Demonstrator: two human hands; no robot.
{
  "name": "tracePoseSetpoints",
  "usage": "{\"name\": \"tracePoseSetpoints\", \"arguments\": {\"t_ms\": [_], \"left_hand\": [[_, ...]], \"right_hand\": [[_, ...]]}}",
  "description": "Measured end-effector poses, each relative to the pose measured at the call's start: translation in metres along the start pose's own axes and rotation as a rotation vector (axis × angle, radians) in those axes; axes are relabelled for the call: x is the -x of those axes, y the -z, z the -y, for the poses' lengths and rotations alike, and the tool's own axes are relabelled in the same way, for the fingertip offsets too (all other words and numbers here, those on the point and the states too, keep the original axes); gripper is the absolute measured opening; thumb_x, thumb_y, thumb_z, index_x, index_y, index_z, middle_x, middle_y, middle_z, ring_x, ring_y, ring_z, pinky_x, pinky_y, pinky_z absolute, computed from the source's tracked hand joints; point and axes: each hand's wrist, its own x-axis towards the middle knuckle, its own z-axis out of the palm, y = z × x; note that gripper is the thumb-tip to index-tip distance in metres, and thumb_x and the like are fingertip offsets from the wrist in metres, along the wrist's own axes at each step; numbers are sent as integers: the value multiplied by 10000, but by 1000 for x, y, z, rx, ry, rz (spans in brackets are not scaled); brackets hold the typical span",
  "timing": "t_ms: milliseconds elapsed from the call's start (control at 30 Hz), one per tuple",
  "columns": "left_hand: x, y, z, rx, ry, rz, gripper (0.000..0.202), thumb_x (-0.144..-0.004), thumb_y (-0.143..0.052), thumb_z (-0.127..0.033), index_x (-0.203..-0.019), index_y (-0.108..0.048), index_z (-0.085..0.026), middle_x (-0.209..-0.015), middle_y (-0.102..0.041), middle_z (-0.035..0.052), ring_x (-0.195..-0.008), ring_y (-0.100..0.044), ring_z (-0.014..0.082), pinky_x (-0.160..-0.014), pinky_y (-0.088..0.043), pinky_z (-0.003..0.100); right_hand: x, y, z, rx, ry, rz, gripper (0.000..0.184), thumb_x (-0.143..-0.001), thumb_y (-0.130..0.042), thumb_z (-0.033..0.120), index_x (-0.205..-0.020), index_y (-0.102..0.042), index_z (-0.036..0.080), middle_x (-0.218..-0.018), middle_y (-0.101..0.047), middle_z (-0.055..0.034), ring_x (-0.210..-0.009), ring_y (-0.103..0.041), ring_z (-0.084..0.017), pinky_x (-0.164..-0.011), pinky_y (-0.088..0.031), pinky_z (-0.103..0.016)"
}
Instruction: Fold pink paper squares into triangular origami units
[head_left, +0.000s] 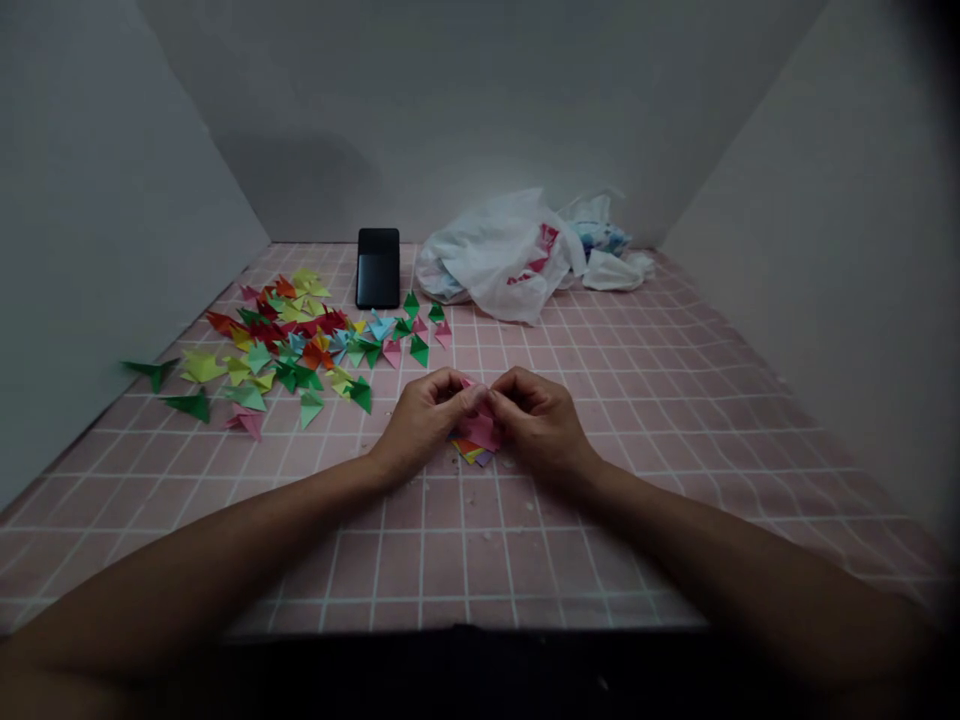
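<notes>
Pink paper (481,431) shows between and just below my hands at the middle of the table. My left hand (437,408) pinches it from the left, thumb against bent fingers. From the other side my right hand (534,412) closes on the same paper, its thumb and fingertip near the left thumb. My fingers cover much of the sheet, so its folds are hard to make out. Under it, corners of a small stack of coloured paper (469,453) stick out in orange, yellow and purple.
Many folded paper birds (304,330) in several colours lie spread over the left of the table. A dark phone (378,268) leans upright at the back. White plastic bags (499,255) lie right of it. A pink checked cloth (660,400) covers the table, with walls around.
</notes>
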Motion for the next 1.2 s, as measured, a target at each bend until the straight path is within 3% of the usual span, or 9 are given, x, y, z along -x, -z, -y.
{"name": "tracePoseSetpoints", "arguments": {"t_ms": [267,500,700,900,1033,1200], "left_hand": [[-1,1,0,27,-10,-29,270,-760,-772,-411,-724,-689,-156,-694,-653,0,-640,-569,111,-642,-460,236],[-4,5,1,72,-18,0,243,-770,-752,-386,-702,-689,-161,-678,-634,-10,-624,-550,102,-633,-443,233],[-5,8,0,68,-33,-58,294,-772,-767,-428,-691,-692,-155,-650,-647,3,-615,-569,109,-630,-459,234],[-9,9,1,97,-9,-65,280,-732,-807,-411,-790,-705,-157,-687,-694,16,-642,-631,132,-666,-509,256],[-8,9,-1,-11,-38,-40,239,-764,-768,-377,-757,-699,-149,-652,-666,2,-598,-599,115,-621,-491,239],[-6,6,0,10,35,14,233,-749,-764,-365,-789,-666,-157,-669,-668,-18,-589,-624,114,-608,-524,238]], "right_hand": [[2,-2,-1,159,165,-30,175,-869,-618,247,-699,-597,209,-659,-593,9,-613,-524,-131,-565,-404,-265],[0,0,3,-87,-60,40,182,-852,-665,327,-723,-596,218,-562,-580,36,-495,-522,-120,-496,-427,-261],[-4,0,-3,-346,-206,112,198,-806,-715,382,-776,-617,213,-531,-613,45,-445,-558,-118,-481,-475,-253],[-5,2,-4,-357,-218,99,210,-808,-712,368,-750,-584,212,-537,-614,44,-442,-558,-115,-473,-477,-244],[-5,3,-6,-346,-193,102,220,-874,-653,418,-800,-596,218,-560,-595,46,-471,-554,-117,-483,-467,-242],[-7,2,-7,-305,-153,44,193,-786,-726,343,-748,-606,196,-618,-544,52,-508,-467,-85,-480,-381,-221]]}}
